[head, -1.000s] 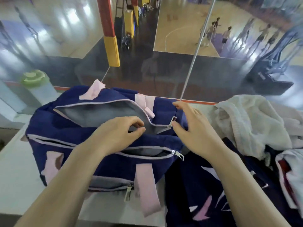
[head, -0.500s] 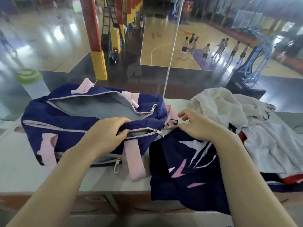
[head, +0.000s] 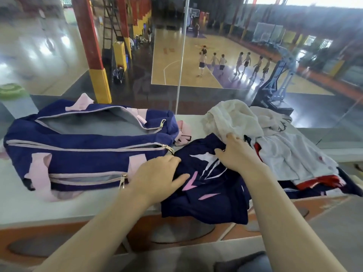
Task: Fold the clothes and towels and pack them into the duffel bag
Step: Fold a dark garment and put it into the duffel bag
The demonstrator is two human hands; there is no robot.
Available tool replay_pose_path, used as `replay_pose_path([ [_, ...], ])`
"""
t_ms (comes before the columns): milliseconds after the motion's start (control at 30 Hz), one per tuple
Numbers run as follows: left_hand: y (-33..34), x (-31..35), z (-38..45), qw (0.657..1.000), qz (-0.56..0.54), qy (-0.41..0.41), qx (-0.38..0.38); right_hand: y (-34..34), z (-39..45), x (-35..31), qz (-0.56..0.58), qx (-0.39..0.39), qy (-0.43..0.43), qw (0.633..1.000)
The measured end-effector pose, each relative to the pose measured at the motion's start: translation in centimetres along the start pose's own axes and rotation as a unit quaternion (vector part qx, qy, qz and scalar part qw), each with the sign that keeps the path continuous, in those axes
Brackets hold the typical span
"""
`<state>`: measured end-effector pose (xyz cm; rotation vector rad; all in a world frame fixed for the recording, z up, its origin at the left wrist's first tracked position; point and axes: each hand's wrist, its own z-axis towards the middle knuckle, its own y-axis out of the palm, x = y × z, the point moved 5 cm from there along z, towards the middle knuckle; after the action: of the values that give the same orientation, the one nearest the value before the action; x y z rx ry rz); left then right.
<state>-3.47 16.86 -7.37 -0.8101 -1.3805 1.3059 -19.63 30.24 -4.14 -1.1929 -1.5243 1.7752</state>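
Both forearms are bare from the bottom edge of the view to the wrists, with no sleeve showing. The left hand (head: pixel 157 176) and the right hand (head: pixel 235 154) wear no glove, ring, watch or band.

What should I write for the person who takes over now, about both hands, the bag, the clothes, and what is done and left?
Left hand: fingers on the near left edge of the navy garment, beside the bag.
Right hand: gripping the garment's far edge, next to the white towel.
Duffel bag: on the ledge at left, main zipper open, nothing visible inside.
Pile at right: the towel and a white garment with red trim, all unfolded.
Done: bag opened.
Left: fold the navy garment, then the rest, and pack everything.
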Motion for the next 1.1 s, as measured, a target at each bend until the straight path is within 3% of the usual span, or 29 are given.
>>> replay_pose_path([
  [100, 0.2, 0.4, -0.1, 0.995, 0.017, -0.103, 0.000, 0.3, -0.2, 0.9, -0.018, -0.010, 0.041, 0.999],
  [200, 0.9, 0.1, 0.0, 0.990, -0.017, -0.140, -0.019, 0.7, -0.2, 1.6, -0.002, -0.020, 0.066, 0.998],
  [367, 1.3, 0.4, 0.1, 0.974, -0.179, -0.137, 0.002, 0.8, 0.4, 2.4, -0.002, 0.001, 0.087, 0.996],
  [467, 1.1, 0.7, 0.4, 0.930, -0.340, -0.130, 0.053, 0.9, 1.0, 2.8, 0.051, 0.007, 0.097, 0.994],
  [600, 1.4, 0.6, 0.7, 0.821, -0.535, -0.180, 0.089, 0.9, 1.3, 3.5, 0.156, -0.001, 0.104, 0.982],
  [867, 2.2, 1.6, 1.7, 0.490, -0.818, -0.279, 0.114, 0.4, 1.4, 3.5, 0.221, 0.056, 0.076, 0.971],
  [933, 1.9, 1.8, 1.9, 0.445, -0.848, -0.271, 0.104, 0.1, 1.3, 3.8, 0.244, 0.072, 0.072, 0.964],
  [1000, 1.7, 1.6, 2.0, 0.464, -0.838, -0.269, 0.100, -0.4, 1.2, 4.1, 0.272, 0.096, 0.073, 0.955],
  [1100, 1.8, 1.1, 2.0, 0.600, -0.751, -0.264, 0.075, -1.2, 1.0, 4.6, 0.324, 0.137, 0.074, 0.933],
])
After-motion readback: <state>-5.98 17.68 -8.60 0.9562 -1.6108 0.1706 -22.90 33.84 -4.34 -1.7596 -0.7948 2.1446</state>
